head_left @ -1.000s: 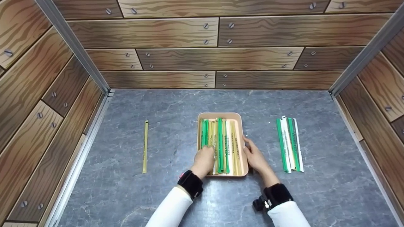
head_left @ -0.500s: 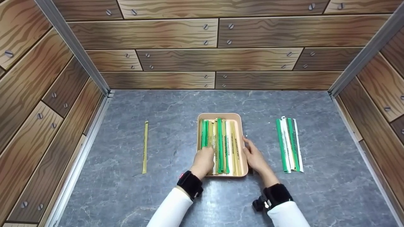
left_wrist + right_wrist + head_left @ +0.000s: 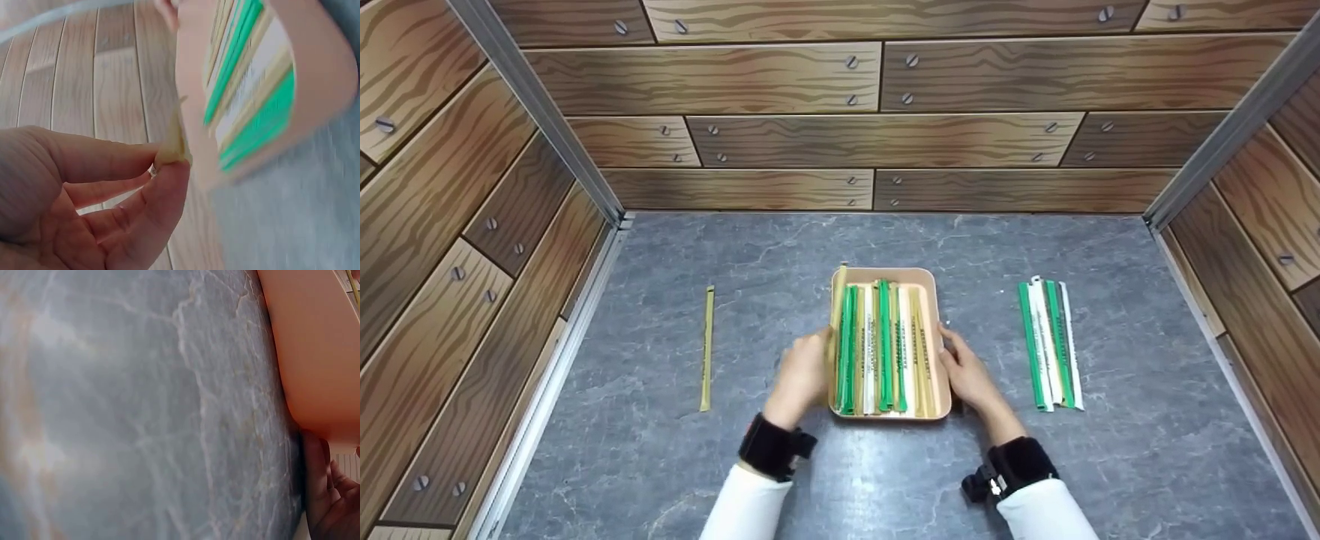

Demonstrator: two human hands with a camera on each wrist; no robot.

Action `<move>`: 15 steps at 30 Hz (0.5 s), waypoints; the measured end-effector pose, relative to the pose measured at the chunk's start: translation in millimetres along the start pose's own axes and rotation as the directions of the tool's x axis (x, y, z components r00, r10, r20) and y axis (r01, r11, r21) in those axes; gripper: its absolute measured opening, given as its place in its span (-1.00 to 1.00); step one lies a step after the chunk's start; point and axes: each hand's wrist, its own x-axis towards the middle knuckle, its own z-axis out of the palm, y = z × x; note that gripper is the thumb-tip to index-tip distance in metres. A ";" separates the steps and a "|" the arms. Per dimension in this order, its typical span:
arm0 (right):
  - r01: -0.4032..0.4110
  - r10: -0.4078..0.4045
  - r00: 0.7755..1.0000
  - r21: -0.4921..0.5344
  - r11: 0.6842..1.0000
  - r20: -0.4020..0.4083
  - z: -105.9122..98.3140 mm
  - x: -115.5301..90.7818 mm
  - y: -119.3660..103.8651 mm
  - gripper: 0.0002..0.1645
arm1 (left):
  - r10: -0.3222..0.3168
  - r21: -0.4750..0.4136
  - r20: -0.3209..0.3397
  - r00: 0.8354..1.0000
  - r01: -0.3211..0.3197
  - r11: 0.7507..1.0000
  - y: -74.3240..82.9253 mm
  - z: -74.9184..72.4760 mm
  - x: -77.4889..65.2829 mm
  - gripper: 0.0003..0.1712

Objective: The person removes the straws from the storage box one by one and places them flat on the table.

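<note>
My left hand [image 3: 802,367] is just off the left side of the peach tray [image 3: 885,274]. Between thumb and fingertips it pinches a long yellow paper-wrapped straw [image 3: 174,147], whose far part stands tilted over the tray's left rim. Inside the tray lie several green, yellow and white wrapped straws [image 3: 885,337], side by side and lengthwise. Against the tray's right wall rests my right hand [image 3: 969,375], fingers extended along it. In the right wrist view the fingers [image 3: 318,467] touch the tray's lower edge.
A single yellow wrapped straw [image 3: 707,349] lies on the grey marbled table [image 3: 780,247] to the left. On the right is a row of several green and white wrapped straws [image 3: 1050,345]. Wood-patterned walls [image 3: 780,139] enclose the back and sides.
My left hand has come out of the tray, moving left and drawing a yellow wrapped straw up with it. The right hand stays at the tray's right side.
</note>
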 end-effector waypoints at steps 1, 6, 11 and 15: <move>0.002 -0.002 1.000 0.004 1.000 -0.001 0.1 -0.1 0.2 -0.39 | -0.013 -0.001 -0.014 1.000 0.013 1.000 -5.3 -4.3 -0.7 -0.48; 0.014 -0.014 1.000 0.004 1.000 -0.010 -0.1 -0.3 1.0 -0.40 | -0.050 0.065 -0.114 0.992 0.058 0.996 -37.5 -20.3 -2.6 -0.46; 0.022 -0.021 1.000 0.009 1.000 -0.013 0.2 -0.2 1.0 -0.40 | -0.089 0.089 -0.184 0.979 0.107 0.990 -76.8 -32.3 -3.7 -0.45; 0.031 -0.031 0.999 0.005 1.000 -0.010 -0.1 -0.4 0.9 -0.40 | -0.152 0.102 -0.202 0.968 0.175 0.979 -104.3 -41.2 -4.0 -0.40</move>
